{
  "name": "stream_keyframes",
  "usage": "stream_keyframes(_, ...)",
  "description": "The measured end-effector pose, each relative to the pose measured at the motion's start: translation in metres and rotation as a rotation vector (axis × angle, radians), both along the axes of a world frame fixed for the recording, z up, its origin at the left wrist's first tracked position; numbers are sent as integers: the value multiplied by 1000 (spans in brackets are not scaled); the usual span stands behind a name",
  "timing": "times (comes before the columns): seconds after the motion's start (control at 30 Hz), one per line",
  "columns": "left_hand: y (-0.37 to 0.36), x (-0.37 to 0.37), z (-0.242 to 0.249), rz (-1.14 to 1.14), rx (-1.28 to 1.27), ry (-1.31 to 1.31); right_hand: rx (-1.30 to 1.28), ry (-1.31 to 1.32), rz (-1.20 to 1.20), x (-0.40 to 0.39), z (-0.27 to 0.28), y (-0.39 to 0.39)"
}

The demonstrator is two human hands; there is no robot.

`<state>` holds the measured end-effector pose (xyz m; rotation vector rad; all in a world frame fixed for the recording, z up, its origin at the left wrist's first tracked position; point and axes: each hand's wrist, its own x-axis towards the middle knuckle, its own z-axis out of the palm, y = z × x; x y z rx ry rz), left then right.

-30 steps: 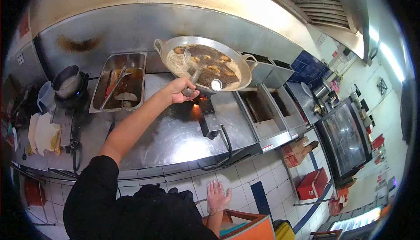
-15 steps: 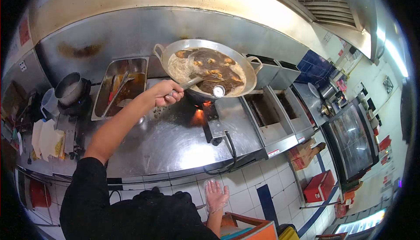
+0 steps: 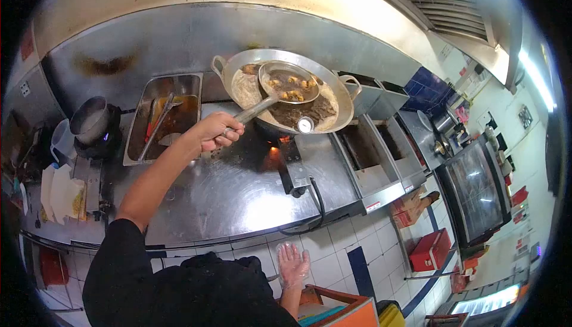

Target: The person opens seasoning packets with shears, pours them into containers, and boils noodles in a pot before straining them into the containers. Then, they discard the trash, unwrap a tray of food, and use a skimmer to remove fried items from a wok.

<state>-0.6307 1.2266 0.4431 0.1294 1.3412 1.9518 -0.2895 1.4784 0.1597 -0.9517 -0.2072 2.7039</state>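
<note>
My left hand (image 3: 218, 131) is closed around the handle of a wide round strainer (image 3: 290, 65). Several browned fried pieces (image 3: 292, 95) lie in the strainer, above dark bubbling oil in a large two-handled wok (image 3: 250, 59). A round dial thermometer (image 3: 305, 125) sits at the wok's near rim. Below, flame shows from the burner (image 3: 291, 172). My right hand (image 3: 292, 265), in a clear plastic glove, is held low in front of the counter, palm up with fingers spread and nothing in it.
Left of the wok, a metal tray (image 3: 136, 139) holds brown liquid and utensils. A small pot (image 3: 89, 118) stands farther left, near paper sheets (image 3: 62, 193). Fryer wells (image 3: 363, 148) adjoin the wok on the right. An orange-framed bin (image 3: 351, 314) stands by my right hand.
The strainer has come up out of the oil with fried pieces in it, its bowl now visible. My left hand has shifted slightly left and down. My right hand stays open.
</note>
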Motion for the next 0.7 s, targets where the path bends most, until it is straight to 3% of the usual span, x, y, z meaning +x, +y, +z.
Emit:
stream_keyframes(0.37,0,16,8,-8,102,105,33,-29,3,1,0,-7)
stream_keyframes(0.5,11,-10,8,104,268,-32,123,-50,45,-9,-5,-16)
stream_keyframes(0.57,9,-40,0,29,349,-315,141,-45,50,4,-5,-28)
stream_keyframes(0.63,1,-38,10,-98,379,-231,166,17,110,-12,-2,-26)
stream_keyframes(0.7,-11,2,20,5,190,-9,164,-8,103,-11,-4,-28)
